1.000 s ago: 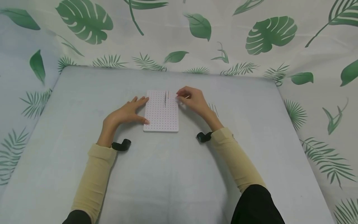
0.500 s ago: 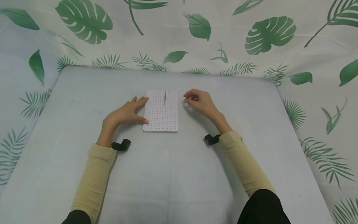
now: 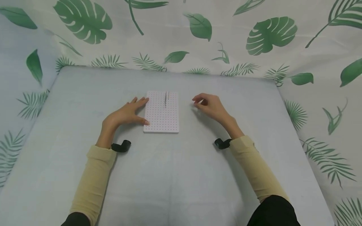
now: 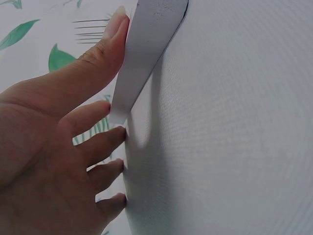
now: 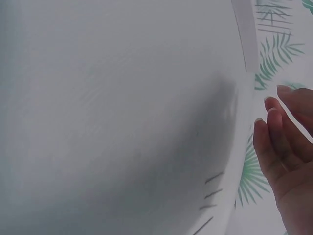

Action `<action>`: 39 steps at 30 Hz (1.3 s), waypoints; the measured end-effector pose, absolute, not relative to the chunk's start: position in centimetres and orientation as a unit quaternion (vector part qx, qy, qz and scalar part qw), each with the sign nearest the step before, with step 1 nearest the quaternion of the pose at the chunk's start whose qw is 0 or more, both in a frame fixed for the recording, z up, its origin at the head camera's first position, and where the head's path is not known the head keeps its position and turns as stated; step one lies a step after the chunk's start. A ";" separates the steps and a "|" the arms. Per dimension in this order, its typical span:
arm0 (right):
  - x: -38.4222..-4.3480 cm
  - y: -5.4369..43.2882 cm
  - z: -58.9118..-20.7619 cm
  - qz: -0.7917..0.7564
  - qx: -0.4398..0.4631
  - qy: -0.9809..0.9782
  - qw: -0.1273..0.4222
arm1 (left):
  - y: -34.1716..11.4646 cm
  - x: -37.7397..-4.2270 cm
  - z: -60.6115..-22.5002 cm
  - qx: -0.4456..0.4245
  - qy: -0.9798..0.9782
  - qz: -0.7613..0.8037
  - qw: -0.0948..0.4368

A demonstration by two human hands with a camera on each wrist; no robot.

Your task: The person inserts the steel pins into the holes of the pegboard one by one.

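A white board with rows of small dots lies in the middle of the table. Several thin, needle-like pins stand upright in its far part; the left wrist view shows these pins side-on. My left hand touches the board's left edge with spread fingers, the thumb against its side. To the right of the board, my right hand hovers above the table with loosely bent fingers and nothing visible between them. Loose pins lie on the table below it, hidden by the hand in the head view.
A pale cloth covers the table. Behind it hangs a white backdrop printed with green leaves. A black camera mount is strapped to the left wrist, another mount to the right.
My right hand has moved away from the board's right edge, rightward and a little nearer, now covering the loose pins. My left hand stays at the board's left edge.
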State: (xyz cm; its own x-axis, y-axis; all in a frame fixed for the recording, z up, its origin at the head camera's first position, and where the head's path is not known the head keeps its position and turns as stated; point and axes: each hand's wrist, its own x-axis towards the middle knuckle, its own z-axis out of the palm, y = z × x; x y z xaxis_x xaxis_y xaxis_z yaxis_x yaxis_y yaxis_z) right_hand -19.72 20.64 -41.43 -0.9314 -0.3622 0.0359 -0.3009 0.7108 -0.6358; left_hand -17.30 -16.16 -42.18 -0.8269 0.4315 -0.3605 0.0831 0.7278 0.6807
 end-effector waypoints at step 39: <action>-18.3 27.4 -42.2 -0.287 -0.111 0.943 0.128 | -16.1 -17.3 -42.0 0.131 0.893 0.337 0.267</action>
State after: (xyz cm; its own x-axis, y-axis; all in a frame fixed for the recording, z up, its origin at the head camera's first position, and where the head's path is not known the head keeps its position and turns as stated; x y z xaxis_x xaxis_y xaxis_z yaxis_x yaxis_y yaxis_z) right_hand -18.30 27.39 -42.22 -0.9427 -0.2823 -0.1777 -0.1356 0.8110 -0.5692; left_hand -17.28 -16.07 -42.04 -0.8232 0.4138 -0.3887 0.0544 0.7390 0.6715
